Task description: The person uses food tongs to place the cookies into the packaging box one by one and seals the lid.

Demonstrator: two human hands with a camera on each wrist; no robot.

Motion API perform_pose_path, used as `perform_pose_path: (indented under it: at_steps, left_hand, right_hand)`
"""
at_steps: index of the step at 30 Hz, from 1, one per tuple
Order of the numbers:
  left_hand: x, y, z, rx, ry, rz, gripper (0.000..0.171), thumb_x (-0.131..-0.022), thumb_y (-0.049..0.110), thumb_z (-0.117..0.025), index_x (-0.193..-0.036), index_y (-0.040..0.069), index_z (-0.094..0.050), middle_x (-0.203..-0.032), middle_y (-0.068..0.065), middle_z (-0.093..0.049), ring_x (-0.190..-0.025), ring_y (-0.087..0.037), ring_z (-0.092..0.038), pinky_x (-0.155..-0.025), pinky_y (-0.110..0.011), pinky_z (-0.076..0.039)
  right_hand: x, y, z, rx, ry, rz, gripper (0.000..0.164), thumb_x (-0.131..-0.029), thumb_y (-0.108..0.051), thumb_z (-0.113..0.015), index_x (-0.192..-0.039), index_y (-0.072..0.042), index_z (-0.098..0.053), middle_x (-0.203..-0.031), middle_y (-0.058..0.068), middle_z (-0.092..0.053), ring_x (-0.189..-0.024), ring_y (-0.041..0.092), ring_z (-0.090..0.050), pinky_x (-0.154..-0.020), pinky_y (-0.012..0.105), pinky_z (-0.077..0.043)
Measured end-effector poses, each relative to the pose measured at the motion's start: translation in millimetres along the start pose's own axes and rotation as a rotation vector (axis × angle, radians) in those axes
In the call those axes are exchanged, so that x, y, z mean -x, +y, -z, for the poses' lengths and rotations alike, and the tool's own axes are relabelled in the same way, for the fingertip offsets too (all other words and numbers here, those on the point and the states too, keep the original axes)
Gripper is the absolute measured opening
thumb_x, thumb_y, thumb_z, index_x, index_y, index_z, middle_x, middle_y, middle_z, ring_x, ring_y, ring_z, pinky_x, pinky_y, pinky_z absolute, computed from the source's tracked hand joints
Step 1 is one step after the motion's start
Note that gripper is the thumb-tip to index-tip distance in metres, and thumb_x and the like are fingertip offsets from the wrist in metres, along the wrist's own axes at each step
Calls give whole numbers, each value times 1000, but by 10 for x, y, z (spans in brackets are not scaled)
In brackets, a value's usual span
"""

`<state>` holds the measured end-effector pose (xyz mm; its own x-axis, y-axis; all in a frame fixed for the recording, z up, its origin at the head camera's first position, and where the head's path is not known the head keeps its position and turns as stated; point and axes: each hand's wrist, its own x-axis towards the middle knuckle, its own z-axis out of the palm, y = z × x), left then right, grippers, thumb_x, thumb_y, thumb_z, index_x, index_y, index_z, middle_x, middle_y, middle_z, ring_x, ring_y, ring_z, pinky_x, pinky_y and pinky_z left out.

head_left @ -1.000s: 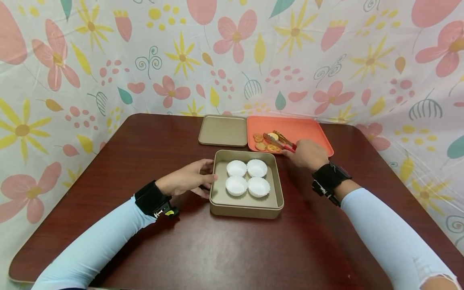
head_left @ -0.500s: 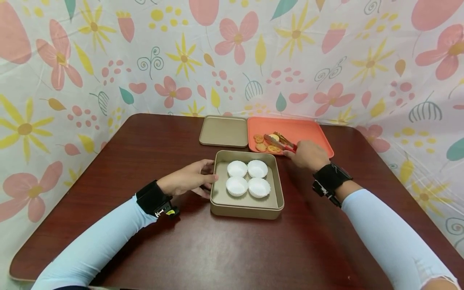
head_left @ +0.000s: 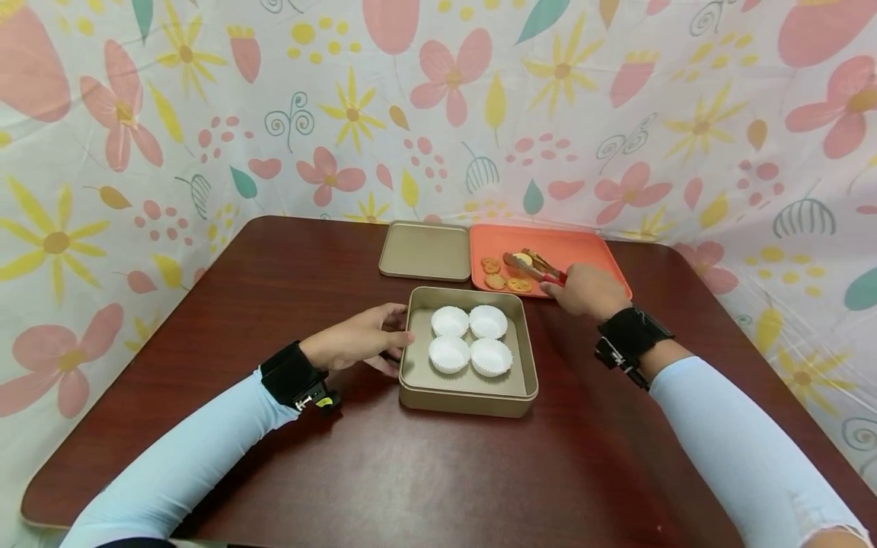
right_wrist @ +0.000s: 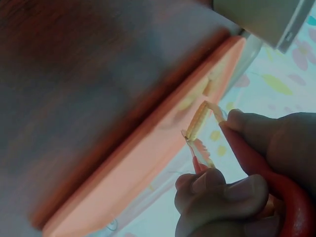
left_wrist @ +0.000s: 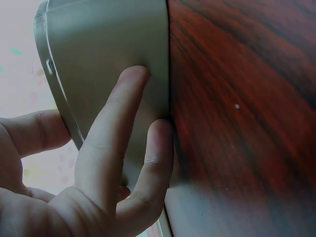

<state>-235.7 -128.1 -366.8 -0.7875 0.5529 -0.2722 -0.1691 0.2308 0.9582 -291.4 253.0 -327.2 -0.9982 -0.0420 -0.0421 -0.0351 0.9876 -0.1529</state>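
My left hand rests at the left side of a square gold tin. In the left wrist view, extended fingers touch the tin's outer wall, while the thumb lies on its rim. Inside the tin stand several white paper cups. My right hand holds red-handled tongs over an orange tray. Between the tongs' tips is a pale yellow round cookie; the right wrist view shows its ridged edge. Several other cookies lie on the tray's near left part.
A flat gold lid lies behind the tin, beside the tray's left edge. All of it stands on a dark wooden table. A flower-patterned cloth hangs along the table's far edge.
The whole head view has shifted slightly down and right. Both hands, the tin and the tongs keep nearly the same places relative to each other.
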Motion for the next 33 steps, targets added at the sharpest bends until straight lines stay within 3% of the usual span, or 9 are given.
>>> perform_pose_path:
  at_steps: [11,17,33]
  left_hand:
    - [8,27,-23,-4,11,-1,70,-105,9,-59,-160,2,-17,-154,-24,-35,-107,-42,-60,-80,-47,-63]
    - [12,7,-19,-9,-3,-8,71,-105,10,-59,-161,1,-15,-151,-26,-37,-106,-41,-61,-80,-47,-63]
    - [16,-23,-3,-2,-17,-29,69,-105,11,-59,-160,1,-18,-148,-26,-40,-103,-40,-63,-79,-48,-64]
  right_hand:
    - [118,-22,324,-1,-26,-3,57,-100,-60,-54,-80,-7,-54,-68,8,-49,-67,31,-52,-55,37,-41]
    - [208,-35,445,18,1,3,61,-100,-62,-53,-76,-6,-52,-64,8,-44,-60,29,-49,-50,34,-37]
    - [529,-371,515,11,105,123,56,-100,-59,-57,-79,-7,-52,-68,9,-49,-60,28,-50,-46,34,-37]
